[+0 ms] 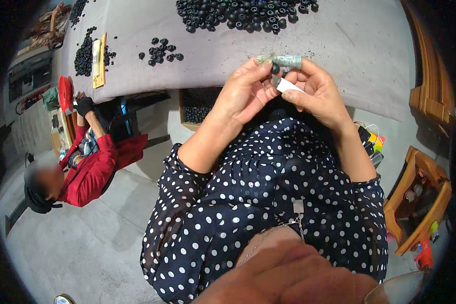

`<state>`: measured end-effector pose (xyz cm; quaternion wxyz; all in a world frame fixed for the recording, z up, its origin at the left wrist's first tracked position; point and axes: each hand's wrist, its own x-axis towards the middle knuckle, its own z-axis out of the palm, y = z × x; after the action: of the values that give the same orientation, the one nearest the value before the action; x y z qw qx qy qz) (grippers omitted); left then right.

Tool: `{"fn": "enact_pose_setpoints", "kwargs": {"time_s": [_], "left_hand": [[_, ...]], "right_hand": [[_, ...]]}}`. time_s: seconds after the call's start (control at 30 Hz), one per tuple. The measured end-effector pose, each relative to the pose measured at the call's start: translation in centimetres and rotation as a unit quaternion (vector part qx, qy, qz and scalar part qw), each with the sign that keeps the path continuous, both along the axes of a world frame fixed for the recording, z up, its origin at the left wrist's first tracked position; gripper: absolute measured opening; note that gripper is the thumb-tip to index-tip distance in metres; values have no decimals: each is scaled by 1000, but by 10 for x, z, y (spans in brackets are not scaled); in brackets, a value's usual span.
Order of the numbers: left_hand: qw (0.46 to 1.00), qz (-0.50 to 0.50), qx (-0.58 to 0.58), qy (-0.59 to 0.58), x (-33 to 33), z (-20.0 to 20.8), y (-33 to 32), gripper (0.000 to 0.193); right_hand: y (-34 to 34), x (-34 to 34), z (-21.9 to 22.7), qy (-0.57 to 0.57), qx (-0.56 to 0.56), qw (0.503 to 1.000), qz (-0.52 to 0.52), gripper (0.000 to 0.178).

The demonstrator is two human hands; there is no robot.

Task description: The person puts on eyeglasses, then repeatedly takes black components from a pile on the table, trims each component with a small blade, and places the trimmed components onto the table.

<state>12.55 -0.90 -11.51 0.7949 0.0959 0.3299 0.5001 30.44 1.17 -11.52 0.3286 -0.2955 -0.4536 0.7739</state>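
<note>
My left hand [245,91] pinches a small round black part [275,69] between thumb and forefinger, just past the table's near edge. A pale wrap covers that forefinger's tip. Close beside it, my right hand [316,93] grips a small white-handled blade [290,86], its metal tip pointing at the black part. Grey-green wrapping [289,62] encloses my right forefinger, which reaches over to the left fingertips. Farther back on the grey-covered table [334,55] lies a large pile of similar black parts [238,14]. A smaller group of them [162,52] sits to the left.
Left on the table are a heap of tiny black pieces [83,58] and a yellow strip [99,61]. Below the edge stands a wooden box [190,125] holding black pieces. A person in red [88,177] works at left. A wooden frame [420,197] stands right.
</note>
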Motion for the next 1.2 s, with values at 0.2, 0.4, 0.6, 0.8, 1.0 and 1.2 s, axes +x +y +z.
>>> {"fn": "enact_pose_setpoints", "kwargs": {"time_s": [0.2, 0.4, 0.6, 0.8, 1.0, 1.2], "left_hand": [[1000, -4, 11, 18, -2, -1, -1, 19], [999, -17, 15, 27, -5, 2, -3, 18], [999, -19, 19, 23, -6, -1, -4, 17], [999, -12, 8, 39, -1, 2, -4, 16], [999, -15, 16, 43, -2, -1, -3, 16], [999, -15, 14, 37, -1, -1, -3, 16]], "right_hand": [[2, 1, -1, 8, -3, 1000, 29, 36], [1, 2, -1, 14, -7, 999, 33, 41], [2, 3, -5, 9, -21, 999, 32, 40], [3, 3, -5, 12, -29, 999, 31, 39], [3, 4, -4, 5, -16, 1000, 26, 39], [4, 5, -2, -14, -19, 999, 33, 40]]}}
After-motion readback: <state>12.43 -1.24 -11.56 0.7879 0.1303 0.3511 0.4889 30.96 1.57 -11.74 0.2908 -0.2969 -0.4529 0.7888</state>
